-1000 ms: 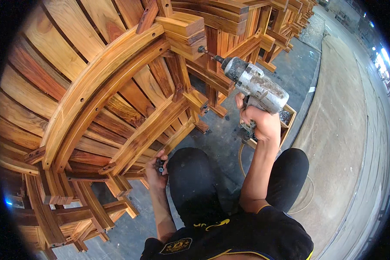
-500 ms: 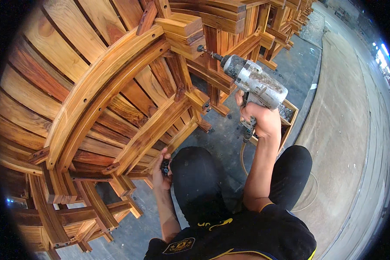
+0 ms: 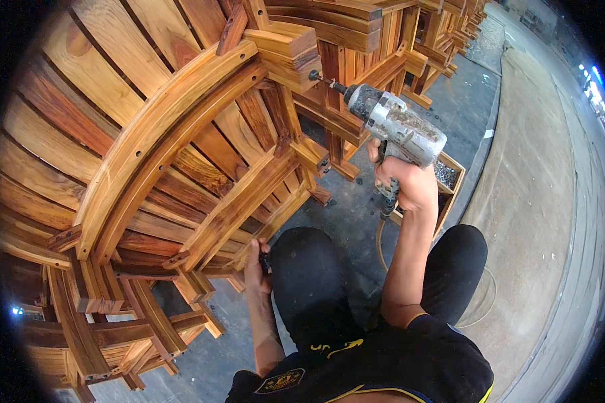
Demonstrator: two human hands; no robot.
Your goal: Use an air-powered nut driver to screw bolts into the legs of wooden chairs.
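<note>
My right hand (image 3: pixel 410 183) is wrapped round the grip of a worn silver air-powered driver (image 3: pixel 405 127), with a hose at its base. The driver's bit meets a dark round bolt head or cap at the end face of a wooden block (image 3: pixel 286 57). That block belongs to a slatted wooden piece of furniture with a curved, drilled rail (image 3: pixel 139 127). My left hand (image 3: pixel 256 269) is closed beside my left knee, near the lower rail (image 3: pixel 279 211). Small black pieces (image 3: pixel 267 262) show in its fingers, partly hidden, their kind unclear.
A wooden box (image 3: pixel 448 176) of small metal hardware stands behind my right wrist. The hose (image 3: pixel 381 245) runs down toward the floor. More wooden furniture frames (image 3: pixel 383 67) line the back and lower left (image 3: pixel 134 329). A beige sheet (image 3: pixel 524 168) covers the floor at right.
My left hand has turned and moved slightly right against the knee, hiding more of the black pieces. The driver stays at the block; the view has shifted slightly.
</note>
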